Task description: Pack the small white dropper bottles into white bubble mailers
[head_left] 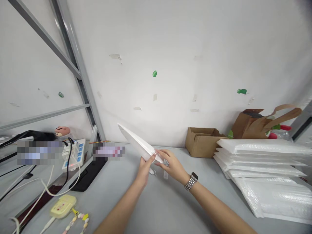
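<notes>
A white padded mailer is held up above the table, tilted so that its far end points up and to the left. My left hand pinches its near end from the left, thumb on top. Close by, my right hand has its fingers closed on the same end from the right, near a crinkled, clear-looking flap. Beneath the hands, a small white item with a loop and a small pale strip lie on the grey table; both are partly covered.
To the right rises a stack of white bubble mailers, with an open cardboard box and a brown paper bag behind. On the left lie a power strip, a black phone-like slab, a yellow case and cables.
</notes>
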{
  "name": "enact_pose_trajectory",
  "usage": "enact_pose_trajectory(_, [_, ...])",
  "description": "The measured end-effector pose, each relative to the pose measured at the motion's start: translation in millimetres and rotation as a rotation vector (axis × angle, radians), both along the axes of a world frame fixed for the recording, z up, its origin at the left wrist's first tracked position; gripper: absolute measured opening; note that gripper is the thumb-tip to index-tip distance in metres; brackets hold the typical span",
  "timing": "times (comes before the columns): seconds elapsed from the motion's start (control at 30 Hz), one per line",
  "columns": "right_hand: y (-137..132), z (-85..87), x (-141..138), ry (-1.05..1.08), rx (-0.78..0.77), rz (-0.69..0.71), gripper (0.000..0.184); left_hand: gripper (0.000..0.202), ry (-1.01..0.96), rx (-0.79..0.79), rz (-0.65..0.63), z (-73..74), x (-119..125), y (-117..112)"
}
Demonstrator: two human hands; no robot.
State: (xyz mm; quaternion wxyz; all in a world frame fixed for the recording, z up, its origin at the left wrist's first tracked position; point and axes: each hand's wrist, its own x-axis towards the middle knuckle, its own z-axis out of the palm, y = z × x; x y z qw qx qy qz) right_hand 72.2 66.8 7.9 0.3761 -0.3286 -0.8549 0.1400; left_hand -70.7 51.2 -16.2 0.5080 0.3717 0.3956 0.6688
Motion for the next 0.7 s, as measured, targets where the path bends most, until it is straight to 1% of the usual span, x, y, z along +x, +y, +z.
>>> enact_pose_trajectory(0.07, [0, 0.7, 3, 0.002, 0.088, -0.052, 0.048, 0.05, 0.051, 0.022, -0.069, 2.1, 4, -3])
enact_pose_trajectory(0.13, [5, 1.7, 11, 0.039, 0.165, -0.138, 0.049, 0.05, 0.13, 0.016, -0.06, 3.0, 6, -4])
enact_pose_trajectory(0.27, [24, 0.3, 38, 0.137, 0.325, -0.339, 0.049, 0.04, 0.225, -0.056, 0.114, -1.4, 4, -2])
enact_pose_trajectory(0.3, [30, -1.9, 45, 0.127, 0.344, -0.383, 0.05, 0.036, 0.231, -0.062, 0.149, -3.0, 2, -2])
enact_pose_trajectory(0.33, [36, -5.0, 52, 0.086, 0.343, -0.412, 0.052, 0.033, 0.241, -0.065, 0.179, -4.6, 0, -1])
enact_pose_trajectory(0.4, [47, -13.5, 63, -0.051, 0.301, -0.423, 0.054, 0.027, 0.264, -0.071, 0.23, -6.8, -3, 0])
enact_pose_trajectory(0.47, [55, -23.5, 71, -0.194, 0.243, -0.383, 0.055, 0.022, 0.287, -0.082, 0.261, -7.9, -5, 0])
enact_pose_trajectory(0.57, [63, -35.9, 77, -0.33, 0.173, -0.328, 0.054, 0.019, 0.327, -0.104, 0.278, -9.1, -4, 1])
enact_pose_trajectory(0.63, [63, -39.6, 78, -0.393, 0.133, -0.338, 0.054, 0.019, 0.36, -0.111, 0.284, -10.4, -3, 1])
enact_pose_trajectory(0.7, [61, -39.0, 76, -0.423, 0.109, -0.379, 0.053, 0.021, 0.402, -0.11, 0.291, -11.9, -2, -1])
